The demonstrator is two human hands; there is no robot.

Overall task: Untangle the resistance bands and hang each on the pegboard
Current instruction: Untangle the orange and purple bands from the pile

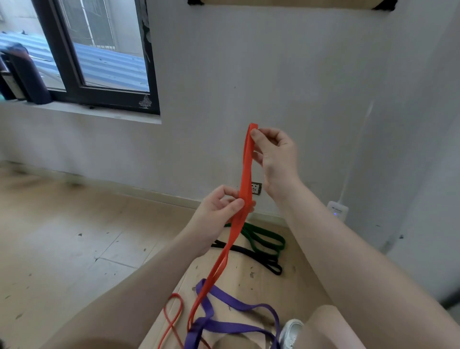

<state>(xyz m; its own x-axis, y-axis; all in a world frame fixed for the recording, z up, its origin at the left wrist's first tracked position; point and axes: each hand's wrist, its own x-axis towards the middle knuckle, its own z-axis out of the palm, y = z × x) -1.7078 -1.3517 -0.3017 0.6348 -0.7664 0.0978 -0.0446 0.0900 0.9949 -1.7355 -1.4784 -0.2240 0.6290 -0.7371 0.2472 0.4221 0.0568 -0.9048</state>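
Pale wooden flooring [74, 239] runs up to a grey-white wall [273, 74], with a dark-framed window [99, 62] at the upper left and a wall socket [256, 188] low down behind our hands. Along the top edge we see the lower rim of a light wooden board [286, 3] with dark corner brackets; we cannot tell from here whether it has pegs.

We hold the orange resistance band [246, 169] up in front of the wall. Our right hand [276, 159] pinches its top fold between thumb and fingertips, the other fingers curled. Our left hand [221, 211] grips the same band lower down, thumb pressed across its flat face and fingers curled behind it. Between the two hands the band runs nearly upright, its two strands lying flat together.

Below the left hand the band's strands part slightly and drop to the floor, where they pass through the loops of a purple band [231, 326] that sprawls near our feet. Whether the two are truly knotted there we cannot tell. A thin red band [174, 316] lies in a loop just left of the purple one. Further off, near the wall, a green band [263, 239] and a black band [258, 256] lie on the floor beside each other. A white shoe [291, 331] shows at the bottom edge, just beside the purple band.
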